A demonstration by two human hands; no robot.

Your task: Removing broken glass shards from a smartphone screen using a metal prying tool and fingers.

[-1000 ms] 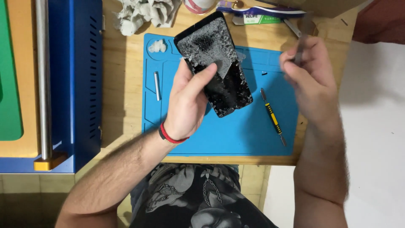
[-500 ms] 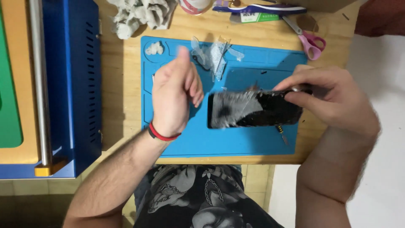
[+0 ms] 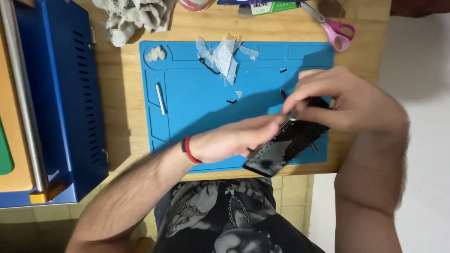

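While half a second ago the cracked phone [image 3: 287,146] lay level across the blue work mat [image 3: 197,107] under my right hand alone, it now tilts over the mat's front right corner, its lower end past the mat's front edge and close to the wooden table's [image 3: 126,112] front edge. Item one: phone, dark, glass shattered, a pale patch near its lower end. Item two: my left hand [image 3: 234,140], red band at the wrist, earlier raised and free over the mat's middle, now reaching right with fingers closed on the phone's near side. Item three: my right hand [image 3: 342,100], fingers pinched around a small metal piece [image 3: 293,114] at the phone's upper end; what that piece is I cannot tell through the blur.

Further out, on the mat: clear plastic film scraps [image 3: 225,56] near the rear edge, unmoved since the earlier frame; a thin metal rod [image 3: 161,98] along the left edge; a white wad [image 3: 154,54] in the rear left corner; a few small dark bits mid-mat.

Off the mat, on the table: pink-handled scissors [image 3: 335,30] at the rear right corner, crumpled grey paper [image 3: 131,16] at the rear edge, a blue machine [image 3: 65,103] with a steel bar [image 3: 23,93] along the left edge.
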